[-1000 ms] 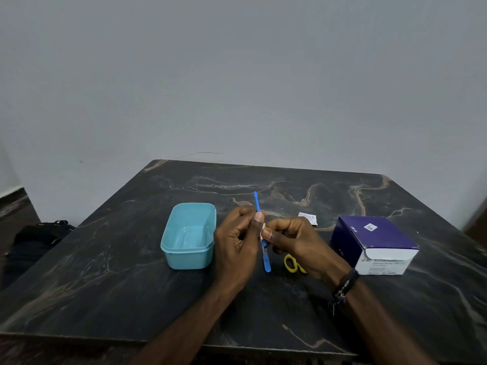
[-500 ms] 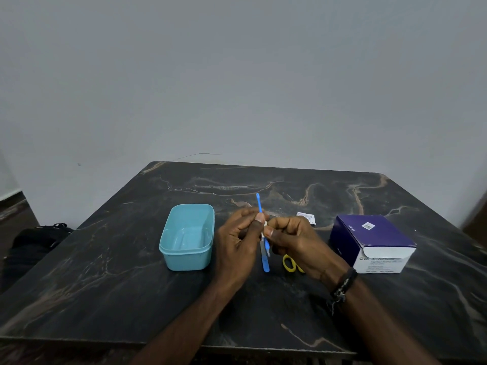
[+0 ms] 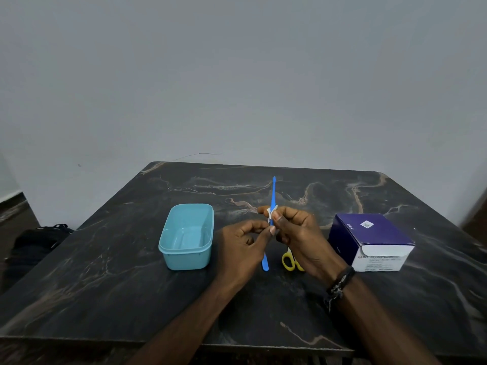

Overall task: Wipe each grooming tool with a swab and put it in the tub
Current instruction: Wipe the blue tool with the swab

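Observation:
A thin blue grooming tool (image 3: 272, 193) stands nearly upright above the dark marble table (image 3: 131, 285). My left hand (image 3: 242, 248) pinches its lower shaft; the flat blue end sticks out below my fingers. My right hand (image 3: 297, 238) pinches a small white swab (image 3: 271, 213) folded round the shaft, higher up. The light blue tub (image 3: 187, 262) sits just left of my hands and looks empty. Yellow-handled scissors (image 3: 288, 262) lie on the table, mostly hidden under my right hand.
A purple and white box of alcohol swabs (image 3: 374, 238) stands to the right of my hands. A black bag (image 3: 34, 243) lies on the floor off the table's left edge. The wall rises right behind the table.
My right hand with the swab has slid up the blue tool's shaft. The tool itself has shifted slightly upward and away from me. The tub and box stay put.

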Demonstrator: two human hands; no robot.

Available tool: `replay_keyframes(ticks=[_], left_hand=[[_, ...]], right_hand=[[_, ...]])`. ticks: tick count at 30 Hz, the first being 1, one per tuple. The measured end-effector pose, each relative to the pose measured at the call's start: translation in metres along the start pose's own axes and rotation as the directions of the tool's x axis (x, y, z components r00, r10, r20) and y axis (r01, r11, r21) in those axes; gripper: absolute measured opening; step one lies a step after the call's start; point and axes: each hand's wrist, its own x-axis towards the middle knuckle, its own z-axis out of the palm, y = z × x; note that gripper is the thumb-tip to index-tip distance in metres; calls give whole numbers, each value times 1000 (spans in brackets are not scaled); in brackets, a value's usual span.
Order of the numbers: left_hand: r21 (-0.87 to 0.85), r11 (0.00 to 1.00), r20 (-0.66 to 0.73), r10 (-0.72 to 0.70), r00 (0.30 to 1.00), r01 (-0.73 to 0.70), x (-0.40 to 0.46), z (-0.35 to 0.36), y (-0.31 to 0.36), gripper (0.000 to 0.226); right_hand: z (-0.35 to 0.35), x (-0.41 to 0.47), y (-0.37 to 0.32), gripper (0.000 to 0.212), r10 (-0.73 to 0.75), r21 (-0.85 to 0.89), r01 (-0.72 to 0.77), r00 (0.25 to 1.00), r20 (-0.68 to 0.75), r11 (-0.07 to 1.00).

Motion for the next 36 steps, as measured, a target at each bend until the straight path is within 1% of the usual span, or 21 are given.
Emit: replay_keyframes(ticks=[3,5,9,13,17,21,26,28,33,36], left_hand=[[27,1000,-8,-7,1000,7,0,1,-4,9],[23,999,-10,-22,1000,22,0,0,-6,5],[25,999,14,-36,999,36,-2,2,-4,8],[81,997,-39,-14,999,17,0,0,-7,7],[66,998,-95,-3,995,9,2,-1,-11,8],[103,994,-55,-14,998,20,2,0,-12,9],[108,994,1,-22,1000,22,1,2,-13,10],[112,994,-1,-18,1000,18,0,2,-12,8],[121,993,-58,9,998,-2,1,0,-11,8],[121,993,-56,10,998,-3,2,-1,-12,7]], right_hand=[[0,1,-1,19,7,-12,-7,1000,0,1000],[-2,2,-1,20,-5,-17,4,1000,-31,1000],[-4,3,0,19,-26,28,28,995,-92,999],[-3,3,2,17,-12,-32,11,999,-32,999],[0,2,7,20,2,-116,-2,1000,3,993],[0,2,6,15,-15,-108,9,999,-48,994],[-3,4,3,18,-16,-10,15,993,-114,1000],[-4,4,3,17,-8,-20,6,995,-99,1000],[-3,2,5,14,45,-82,-45,999,-5,996],[-2,2,6,13,51,-102,-52,999,-15,993]])
